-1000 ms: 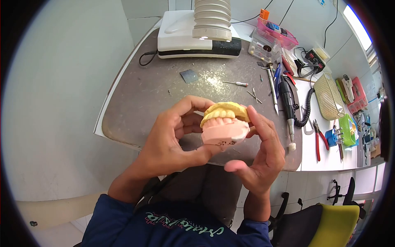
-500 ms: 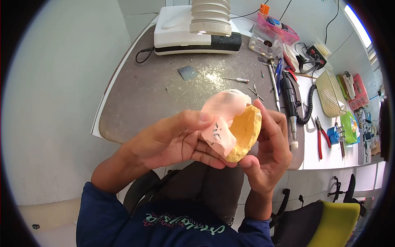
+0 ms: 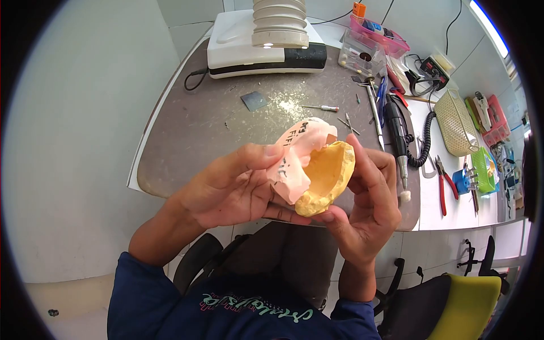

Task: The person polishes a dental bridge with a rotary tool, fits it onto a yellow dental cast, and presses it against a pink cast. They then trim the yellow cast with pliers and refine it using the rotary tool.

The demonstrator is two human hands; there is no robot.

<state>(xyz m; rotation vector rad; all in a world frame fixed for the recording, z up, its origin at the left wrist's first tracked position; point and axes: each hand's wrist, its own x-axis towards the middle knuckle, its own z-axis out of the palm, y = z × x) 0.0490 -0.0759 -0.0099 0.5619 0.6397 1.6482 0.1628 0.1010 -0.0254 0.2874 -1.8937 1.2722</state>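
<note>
My left hand [image 3: 238,190] grips a pink plaster dental cast [image 3: 297,156] with black writing on its base, thumb across its top edge. Against it sits a yellow plaster cast [image 3: 328,178], its hollow underside facing me, held by my right hand [image 3: 368,198] with fingers along its far rim and the thumb under its lower edge. Both casts are tipped up and pressed together above the near edge of the grey worktop [image 3: 204,130]. The teeth are hidden from view.
A white machine [image 3: 266,51] with a ribbed hose [image 3: 277,22] stands at the back. To the right lie a black handpiece [image 3: 396,136] with a coiled cord, pliers [image 3: 442,184], small burs [image 3: 348,124], baskets [image 3: 453,130] and a pink tray [image 3: 379,34]. A yellow chair [image 3: 462,306] is lower right.
One second ago the joined casts showed their teeth towards me. Both hands have rolled them over, so the bases and the yellow hollow face me, and the writing is sharper now.
</note>
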